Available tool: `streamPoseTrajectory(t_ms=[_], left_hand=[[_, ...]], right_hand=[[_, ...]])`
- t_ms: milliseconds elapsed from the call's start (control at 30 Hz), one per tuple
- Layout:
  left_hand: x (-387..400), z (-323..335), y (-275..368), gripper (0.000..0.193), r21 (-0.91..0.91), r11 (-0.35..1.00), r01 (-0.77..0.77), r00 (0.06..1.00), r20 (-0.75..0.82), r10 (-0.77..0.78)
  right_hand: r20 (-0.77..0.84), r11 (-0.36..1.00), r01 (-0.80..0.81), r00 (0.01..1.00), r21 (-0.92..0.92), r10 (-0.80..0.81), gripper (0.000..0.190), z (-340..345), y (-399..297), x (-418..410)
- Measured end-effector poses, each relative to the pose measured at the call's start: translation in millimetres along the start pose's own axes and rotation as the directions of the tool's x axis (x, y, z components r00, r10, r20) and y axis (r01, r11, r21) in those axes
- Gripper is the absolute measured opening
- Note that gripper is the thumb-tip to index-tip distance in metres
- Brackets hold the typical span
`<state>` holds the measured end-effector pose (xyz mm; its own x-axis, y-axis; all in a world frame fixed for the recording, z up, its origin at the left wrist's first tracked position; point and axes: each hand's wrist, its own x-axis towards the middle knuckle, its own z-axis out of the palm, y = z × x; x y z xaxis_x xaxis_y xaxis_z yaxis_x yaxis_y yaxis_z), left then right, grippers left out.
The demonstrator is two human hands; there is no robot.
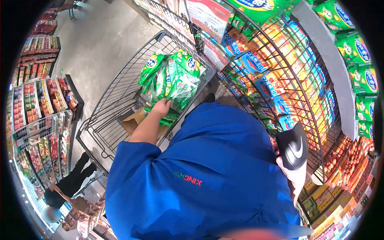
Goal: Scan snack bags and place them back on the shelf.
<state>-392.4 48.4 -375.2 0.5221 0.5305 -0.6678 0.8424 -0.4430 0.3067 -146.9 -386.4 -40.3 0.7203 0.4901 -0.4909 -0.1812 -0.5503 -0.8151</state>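
Note:
My left hand (162, 108) is shut on the gathered part of a clear plastic bag (172, 79) of green snack packets. The bag lies in the far part of a grey wire shopping cart (103, 93). More green packets (168, 116) and an opened brown cardboard piece (132, 121) lie beneath and beside my left hand. My right hand (276, 150) is at my right side, by a wire display bin. A black object with a white Nike mark (291, 148) covers much of it, so its fingers and any hold are hidden.
The black wire bin (288, 64) of orange and blue snack packets borders the cart on the right. A grey ledge (336, 72) with green packets stands behind it. Stocked shelves (39, 99) line the left. Another person (67, 183) stands at lower left near a second cart (91, 190).

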Motion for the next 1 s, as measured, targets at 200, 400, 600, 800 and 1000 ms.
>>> streamPoseTrajectory(t_ms=[200,400,600,800,1000], left_hand=[[25,-5,10,0.046,0.001,0.998,0.064,0.997,-0.040,-0.064],[65,-15,39,0.036,-0.053,0.991,-0.119,0.976,-0.188,0.107],[169,4,71,0.030,0.288,0.811,-0.509,0.833,-0.072,0.549],[236,25,86,0.041,-0.875,0.413,0.252,0.967,0.214,-0.137],[222,-15,108,0.053,-0.738,0.661,0.136,0.960,-0.067,-0.273]], right_hand=[[0.029,0.992,0.124,0.992,0.009,-0.125,0.043,22,-4,13],[0.038,0.990,0.044,0.999,-0.133,-0.039,0.052,35,-10,20],[-0.237,0.924,-0.125,0.971,-0.360,0.039,0.054,59,-55,16],[-0.004,0.987,-0.059,0.998,-0.152,0.059,0.060,50,-30,21],[-0.051,1.000,-0.020,0.999,-0.016,0.019,0.054,51,-46,12]])
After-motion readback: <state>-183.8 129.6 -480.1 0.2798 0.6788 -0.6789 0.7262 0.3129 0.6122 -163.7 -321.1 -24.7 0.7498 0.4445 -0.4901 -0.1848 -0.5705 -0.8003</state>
